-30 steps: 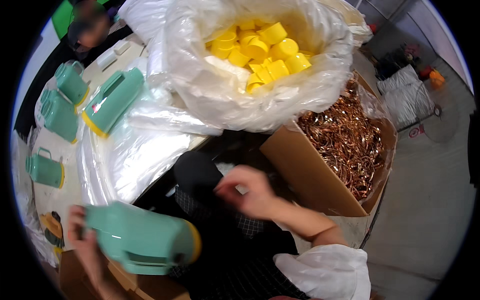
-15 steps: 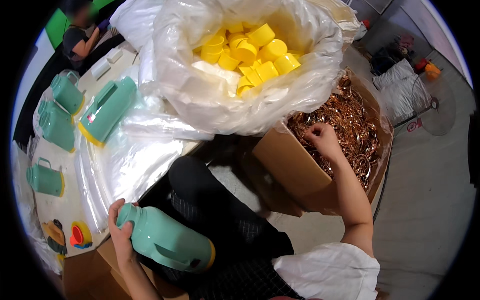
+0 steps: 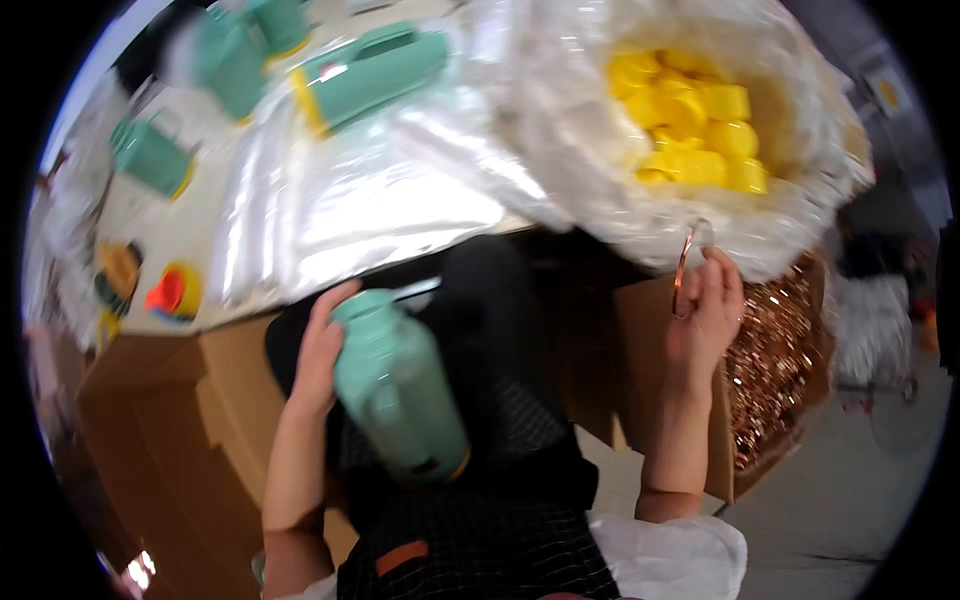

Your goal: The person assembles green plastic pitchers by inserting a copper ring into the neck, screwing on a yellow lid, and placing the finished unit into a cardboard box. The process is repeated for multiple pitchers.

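Note:
A mint-green thermos jug [image 3: 395, 375] with a yellow base rests tilted on my lap, its open neck toward the table. My left hand [image 3: 322, 350] grips the jug by the neck and shoulder. On the right, my right hand [image 3: 708, 312] pinches a thin copper-coloured ring [image 3: 682, 272], held up in the air apart from the jug. Just beyond that hand stands a cardboard box full of similar shiny copper rings [image 3: 775, 370]. The picture is somewhat blurred by motion.
Beyond the rings, a large clear plastic bag [image 3: 590, 190] holds several yellow cups [image 3: 690, 115]. More jugs [image 3: 375, 75] stand or lie on the table, with flat clear plastic bags [image 3: 370, 200] and a small red and yellow cup stack [image 3: 175, 290]. An open cardboard box [image 3: 150, 430] is at left.
My right hand has come out of the ring box, lifting one copper ring. The jug in my left hand has turned more upright in view. The whole view has shifted leftward.

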A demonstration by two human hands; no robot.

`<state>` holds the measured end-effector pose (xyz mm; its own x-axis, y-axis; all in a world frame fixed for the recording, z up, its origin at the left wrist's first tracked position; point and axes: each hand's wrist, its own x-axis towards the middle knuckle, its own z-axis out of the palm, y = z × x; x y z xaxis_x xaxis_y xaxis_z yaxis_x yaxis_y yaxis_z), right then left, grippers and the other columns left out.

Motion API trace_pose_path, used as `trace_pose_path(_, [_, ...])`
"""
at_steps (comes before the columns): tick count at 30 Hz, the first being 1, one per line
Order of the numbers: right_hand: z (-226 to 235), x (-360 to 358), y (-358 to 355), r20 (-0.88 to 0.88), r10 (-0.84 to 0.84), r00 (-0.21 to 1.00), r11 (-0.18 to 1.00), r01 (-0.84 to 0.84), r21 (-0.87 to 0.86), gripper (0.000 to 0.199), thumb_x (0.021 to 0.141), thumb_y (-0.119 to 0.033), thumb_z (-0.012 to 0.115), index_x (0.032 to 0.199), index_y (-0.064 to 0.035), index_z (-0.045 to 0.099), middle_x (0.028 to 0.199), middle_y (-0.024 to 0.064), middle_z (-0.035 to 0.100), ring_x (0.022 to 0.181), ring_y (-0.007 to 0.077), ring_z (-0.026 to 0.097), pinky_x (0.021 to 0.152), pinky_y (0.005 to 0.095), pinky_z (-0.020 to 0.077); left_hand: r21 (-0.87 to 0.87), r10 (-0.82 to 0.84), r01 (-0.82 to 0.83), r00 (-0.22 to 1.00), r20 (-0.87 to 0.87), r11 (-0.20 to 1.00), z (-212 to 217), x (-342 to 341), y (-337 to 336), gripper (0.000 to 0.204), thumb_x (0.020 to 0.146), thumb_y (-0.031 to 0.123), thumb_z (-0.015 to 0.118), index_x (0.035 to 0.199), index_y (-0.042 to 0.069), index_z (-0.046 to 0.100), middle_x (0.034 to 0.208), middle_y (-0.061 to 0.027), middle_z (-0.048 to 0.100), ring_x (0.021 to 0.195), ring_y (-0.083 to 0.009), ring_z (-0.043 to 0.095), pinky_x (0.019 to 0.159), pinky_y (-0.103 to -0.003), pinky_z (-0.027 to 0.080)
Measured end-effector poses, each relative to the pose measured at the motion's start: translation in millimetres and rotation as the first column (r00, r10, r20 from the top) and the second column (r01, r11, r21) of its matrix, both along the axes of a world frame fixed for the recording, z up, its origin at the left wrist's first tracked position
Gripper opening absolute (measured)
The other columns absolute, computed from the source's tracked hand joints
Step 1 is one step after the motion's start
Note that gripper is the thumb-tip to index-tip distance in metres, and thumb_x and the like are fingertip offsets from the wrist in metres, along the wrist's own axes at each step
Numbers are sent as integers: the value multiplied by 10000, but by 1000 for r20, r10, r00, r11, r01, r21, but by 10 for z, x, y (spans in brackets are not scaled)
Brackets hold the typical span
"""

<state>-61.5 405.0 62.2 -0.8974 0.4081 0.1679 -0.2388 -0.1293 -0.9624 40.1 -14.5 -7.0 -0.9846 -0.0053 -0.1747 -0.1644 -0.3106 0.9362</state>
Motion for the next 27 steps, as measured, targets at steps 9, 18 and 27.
trace_pose_path(9, [-560,70,-2417,352,809,470,493,-870,29,183,954,-37,515,983,46,675,755,50,671,697,91,582,660,251,473,-241,79,-103,991,-106,965,250,123,81,708,958,374,607,1531,53,344,1441,-166,505,1324,-238,492,1108,-366,398])
trace_pose_path(18, [-636,658,-2277,302,841,450,511,-843,-169,422,982,-174,485,1356,16,533,1314,142,594,1240,206,533,1057,345,406,-230,302,-295,953,-7,927,284,454,246,537,912,46,604,1421,-14,445,1352,-135,558,1266,-207,521,1091,-353,401])
trace_pose_path(27, [-592,560,-2283,273,924,267,362,-842,-401,494,962,-158,543,1424,2,470,1345,127,559,1285,200,495,1111,341,360,21,347,-355,925,154,935,365,492,255,504,919,59,546,1405,15,420,1383,-141,514,1299,-219,483,1125,-372,359])
